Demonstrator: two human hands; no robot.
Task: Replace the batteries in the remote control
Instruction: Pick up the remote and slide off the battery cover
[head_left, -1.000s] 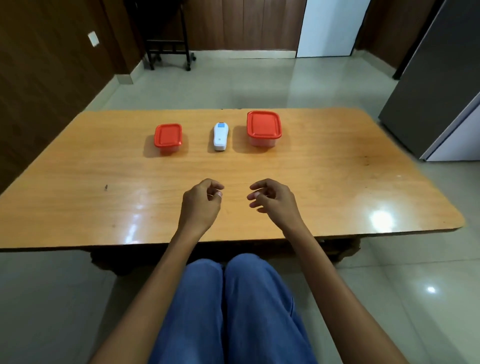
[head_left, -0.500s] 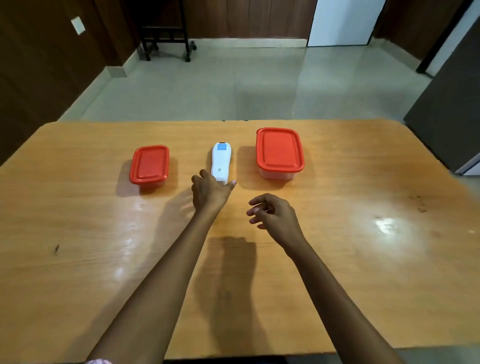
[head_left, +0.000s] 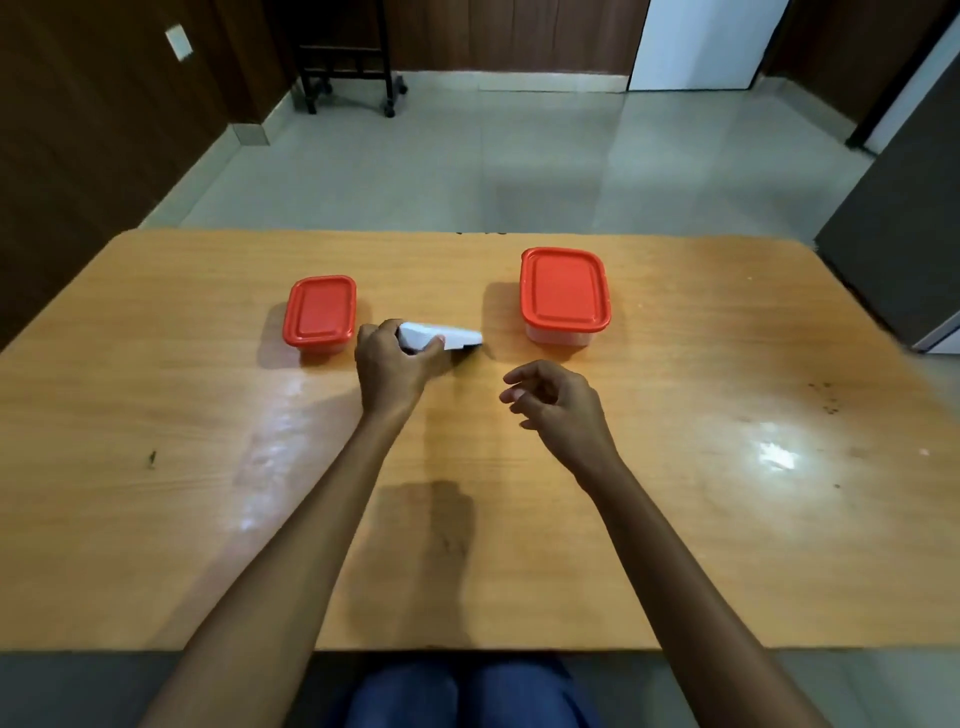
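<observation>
The white remote control (head_left: 441, 336) is in my left hand (head_left: 392, 364), turned sideways and lifted just off the wooden table (head_left: 675, 467). My thumb and fingers wrap its left end, and its right end points toward the larger box. My right hand (head_left: 558, 402) hovers to the right of it, fingers loosely curled and apart, holding nothing. A small red-lidded box (head_left: 319, 314) sits left of the remote and a larger red-lidded box (head_left: 564, 293) right of it; both are closed. No batteries are visible.
Small dark marks dot the table at the far right (head_left: 826, 397) and at the left (head_left: 151, 457). A dark cabinet (head_left: 904, 244) stands beyond the table's right end. A wheeled black stand (head_left: 345, 62) is on the tiled floor behind.
My left hand reached forward from the near edge, closed on the remote and turned it sideways off the table. The right hand stayed hovering with curled fingers. The camera moved closer over the table.
</observation>
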